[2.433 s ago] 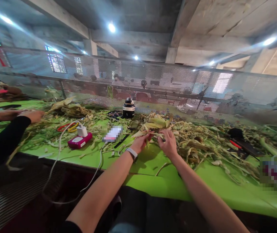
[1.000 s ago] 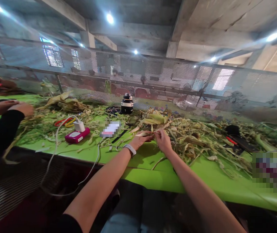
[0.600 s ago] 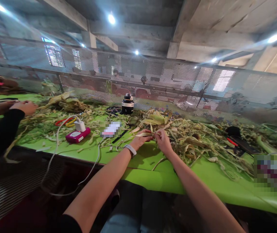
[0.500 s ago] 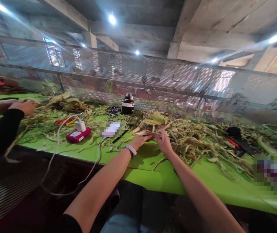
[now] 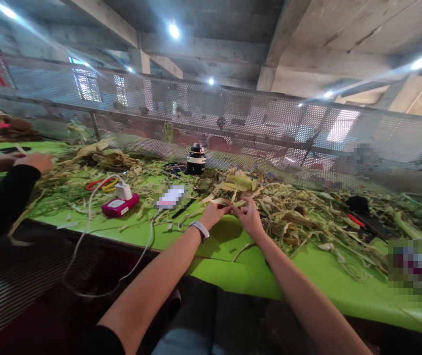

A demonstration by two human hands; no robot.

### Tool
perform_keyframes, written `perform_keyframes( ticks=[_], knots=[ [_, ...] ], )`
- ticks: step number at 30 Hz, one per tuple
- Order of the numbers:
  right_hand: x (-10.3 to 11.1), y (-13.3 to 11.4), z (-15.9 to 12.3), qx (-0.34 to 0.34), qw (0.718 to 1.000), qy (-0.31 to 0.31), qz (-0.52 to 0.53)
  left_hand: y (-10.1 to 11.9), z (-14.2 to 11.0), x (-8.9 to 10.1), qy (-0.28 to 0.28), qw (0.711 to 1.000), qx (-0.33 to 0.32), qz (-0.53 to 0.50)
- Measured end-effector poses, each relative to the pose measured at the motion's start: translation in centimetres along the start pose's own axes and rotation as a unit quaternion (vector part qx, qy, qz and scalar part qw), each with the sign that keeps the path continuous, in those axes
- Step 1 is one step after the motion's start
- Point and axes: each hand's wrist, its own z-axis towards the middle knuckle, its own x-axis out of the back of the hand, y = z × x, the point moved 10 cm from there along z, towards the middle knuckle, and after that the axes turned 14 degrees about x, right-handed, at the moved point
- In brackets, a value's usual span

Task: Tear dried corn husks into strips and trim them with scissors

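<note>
My left hand (image 5: pixel 214 215), with a pale band (image 5: pixel 199 228) at the wrist, pinches a strip of corn husk (image 5: pixel 220 201). Close beside it, my right hand (image 5: pixel 249 217) has its fingertips closed on the same husk, so the two hands nearly touch. Both are held over the green tabletop (image 5: pixel 218 254). Just beyond them lie broad yellow-green husk leaves (image 5: pixel 241 182), part of a heap of dry husks (image 5: pixel 288 209) that spreads to the right. The fingers partly hide the held strip.
Left of my hands are a phone (image 5: pixel 172 196), a magenta box (image 5: pixel 120 205), a white charger (image 5: pixel 123 191) with a cable, and rubbery red-yellow loops (image 5: pixel 103 185). A black-and-white bottle (image 5: pixel 196 160) stands by the mesh partition (image 5: pixel 211 113). A co-worker's hands (image 5: pixel 35 161) are at far left.
My fingertips have drawn slightly closer together on the husk, and my right hand has turned a little. The view has shifted slightly. The co-worker's hands have moved a little.
</note>
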Motion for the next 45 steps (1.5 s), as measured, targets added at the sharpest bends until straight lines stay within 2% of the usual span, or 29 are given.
perform_keyframes(
  ticks=[5,9,11,14,17,19,22,26,28,30,32,34,40,45],
  knots=[
    [-0.1,-0.5,0.1,0.048,0.997,-0.006,-0.064,-0.4,0.0,2.1,0.08,0.996,0.02,-0.034],
    [-0.8,-2.3,-0.1,0.137,0.977,-0.061,-0.154,0.4,-0.4,2.4,0.108,0.993,0.008,0.044],
    [-0.7,-3.3,-0.1,0.167,0.963,-0.065,-0.199,0.8,-0.5,1.9,0.099,0.991,-0.004,0.094],
    [0.0,-4.6,0.0,0.201,0.942,-0.046,-0.266,0.8,-0.3,0.2,0.036,0.984,-0.007,0.176],
    [0.4,-5.4,0.0,0.228,0.927,-0.029,-0.296,1.3,-0.6,-1.3,-0.006,0.965,-0.045,0.257],
    [0.3,-5.2,0.1,0.224,0.93,-0.033,-0.291,1.7,-0.9,-1.6,-0.006,0.954,-0.065,0.294],
    [0.3,-3.7,0.3,0.182,0.952,-0.038,-0.241,2.1,-1.1,-1.6,0.006,0.948,-0.078,0.308],
    [0.2,-1.6,0.4,0.112,0.988,-0.021,-0.105,2.1,-0.9,-1.2,0.015,0.97,-0.063,0.236],
    [0.3,-1.1,0.5,0.097,0.994,-0.001,-0.049,1.4,-0.6,-0.7,0.02,0.987,-0.014,0.158],
    [0.5,-1.0,0.5,0.091,0.995,0.022,-0.016,0.1,-0.4,-0.3,0.015,0.996,0.063,0.062],
    [0.6,-0.9,0.5,0.083,0.996,0.041,0.003,-1.1,-0.5,-0.4,-0.003,0.991,0.129,-0.027],
    [0.7,-0.8,0.5,0.075,0.996,0.052,0.009,-1.7,-0.8,-0.7,-0.022,0.983,0.16,-0.082],
    [1.4,-0.6,0.3,0.059,0.995,0.078,-0.024,-2.4,-1.0,-1.4,-0.043,0.977,0.184,-0.097],
    [1.5,0.0,0.1,0.032,0.995,0.085,-0.032,-1.8,-0.7,-1.4,-0.04,0.986,0.139,-0.081]
  ],
)
